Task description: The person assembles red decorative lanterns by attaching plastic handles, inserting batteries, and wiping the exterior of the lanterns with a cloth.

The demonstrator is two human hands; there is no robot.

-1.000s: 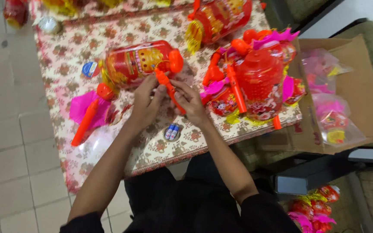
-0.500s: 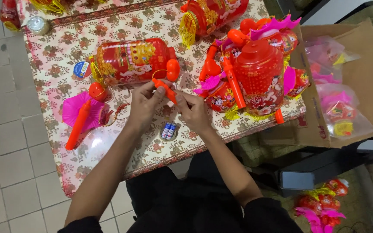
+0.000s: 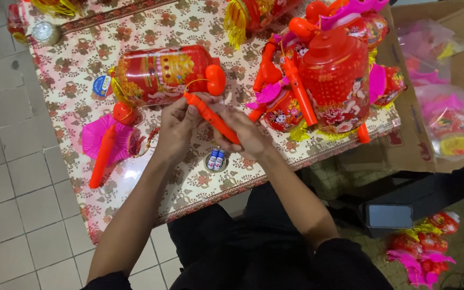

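Both of my hands hold an orange plastic stick handle (image 3: 210, 115) over the table. My left hand (image 3: 177, 126) grips its upper end, and my right hand (image 3: 245, 134) holds its lower end. A thin wire runs from the stick to a red barrel-shaped lantern (image 3: 159, 72) lying on its side just beyond my hands, with an orange round cap (image 3: 215, 79) at its near end. Two small batteries (image 3: 216, 159) lie on the floral tablecloth (image 3: 189, 188) right under my hands.
A pile of red lanterns with pink trim (image 3: 331, 70) stands at the right. A pink lantern piece with an orange stick (image 3: 103, 147) lies at the left. A cardboard box (image 3: 447, 107) holds bagged lanterns. More lanterns (image 3: 422, 247) lie on the floor.
My hands have pulled the orange stick a little nearer and turned it diagonal. The view has shifted closer over the table.
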